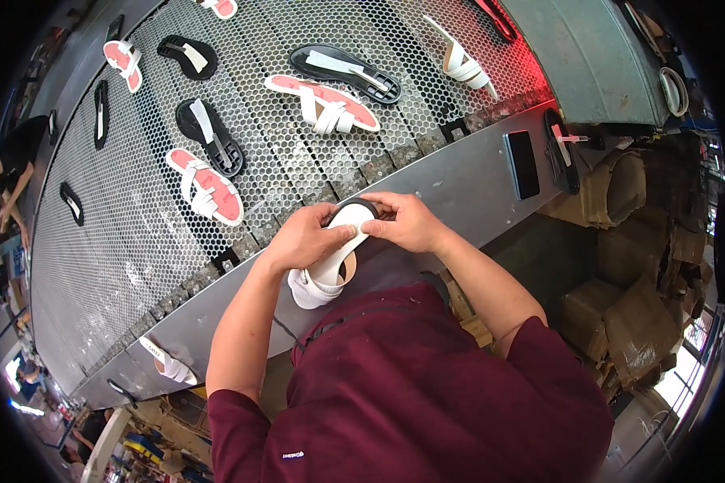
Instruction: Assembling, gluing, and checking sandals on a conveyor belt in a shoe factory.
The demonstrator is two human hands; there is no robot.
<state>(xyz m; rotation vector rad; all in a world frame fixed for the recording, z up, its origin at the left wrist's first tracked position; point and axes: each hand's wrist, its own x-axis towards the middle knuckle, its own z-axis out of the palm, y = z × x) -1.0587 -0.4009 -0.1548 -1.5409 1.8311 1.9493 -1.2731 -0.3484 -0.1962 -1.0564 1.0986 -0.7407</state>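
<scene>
And here, just in front of the maroon shirt (419, 378), a white sandal (328, 264) is held by the near edge of the bench (459, 189), its heel pointed away and its strapped toe end toward the body. The heel is gripped from both sides: the left hand (308, 237) is curled about one edge, thumb pressed on the insole, and the right hand (403, 223) is closed on the other, thumb set near the first. A dark sole rim (353, 201) is glimpsed around the heel. Lightness would be expected, with a firm yet bendable sole; the straps look soft (easily creased, it is judged), so the heel edges are best gripped. The smooth white insole could be smudged. Beyond, to the right, a phone (523, 165) is laid; farther off, across the mesh (250, 48), pink-lined sandals (324, 103) and black soles (350, 59) are spread.
</scene>
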